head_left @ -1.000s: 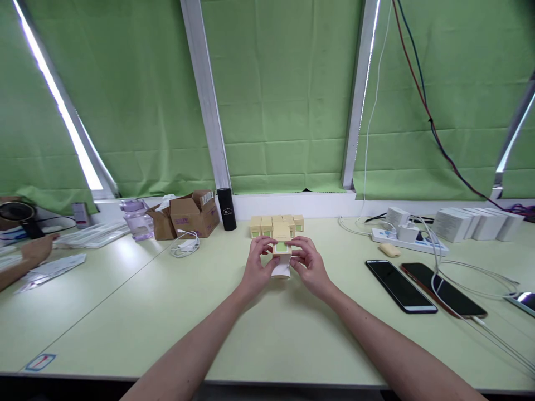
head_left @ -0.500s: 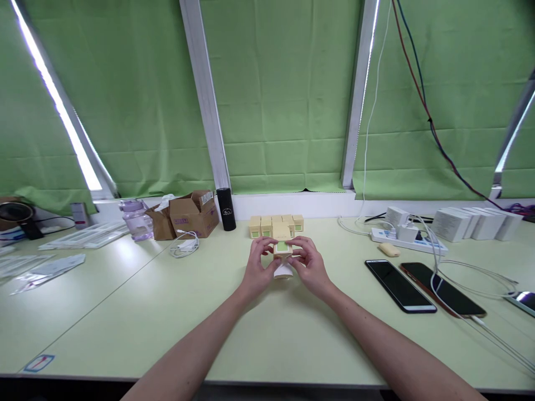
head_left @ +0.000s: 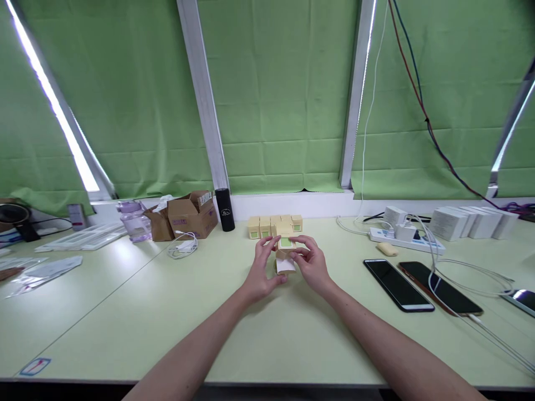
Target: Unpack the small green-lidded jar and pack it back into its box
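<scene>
A small tan cardboard box (head_left: 286,252) with a green square on it stands between my hands, its white flap (head_left: 286,265) hanging open towards me. My left hand (head_left: 259,273) has its fingers at the box's upper left side and its thumb low by the flap's bottom edge. On the other side, my right hand (head_left: 313,267) grips the box with its fingers near the top and its thumb just above the flap. Right behind, a row of several similar tan boxes (head_left: 264,227) stands on the table.
Phones (head_left: 398,284) and cables lie to the right, near a power strip (head_left: 406,243) and several white boxes (head_left: 450,224). At the left are a brown carton (head_left: 193,216), a black bottle (head_left: 225,210), a purple bottle (head_left: 134,220) and plastic packets (head_left: 50,273).
My left thumb has moved down from the box's front to the flap's lower edge. The flap now shows more fully. A blurred shape, perhaps another person's fingers, has appeared at the left edge.
</scene>
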A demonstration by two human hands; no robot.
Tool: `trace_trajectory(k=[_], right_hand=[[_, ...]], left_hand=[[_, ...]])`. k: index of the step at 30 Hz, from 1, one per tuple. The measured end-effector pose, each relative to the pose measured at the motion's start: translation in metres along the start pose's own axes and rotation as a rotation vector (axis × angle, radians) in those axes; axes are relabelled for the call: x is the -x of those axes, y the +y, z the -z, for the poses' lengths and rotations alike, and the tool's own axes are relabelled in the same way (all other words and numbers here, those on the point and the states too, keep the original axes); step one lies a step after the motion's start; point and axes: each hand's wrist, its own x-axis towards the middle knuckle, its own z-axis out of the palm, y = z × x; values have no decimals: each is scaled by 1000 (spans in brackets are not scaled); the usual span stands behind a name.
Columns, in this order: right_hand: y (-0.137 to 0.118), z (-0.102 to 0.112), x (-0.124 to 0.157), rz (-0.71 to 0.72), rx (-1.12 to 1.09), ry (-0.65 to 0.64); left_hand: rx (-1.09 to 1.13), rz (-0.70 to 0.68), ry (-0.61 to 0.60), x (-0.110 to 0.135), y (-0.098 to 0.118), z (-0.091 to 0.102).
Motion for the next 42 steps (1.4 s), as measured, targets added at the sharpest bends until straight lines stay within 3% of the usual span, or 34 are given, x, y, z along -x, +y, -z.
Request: trace_trajectory(k=[19,42], right_hand=[[4,-2,2,14,24,-46],[0,1,8,97,-23,-179]], left_hand=[[-12,17,116,-3,7,-1],[32,39,211,-4,0,-1]])
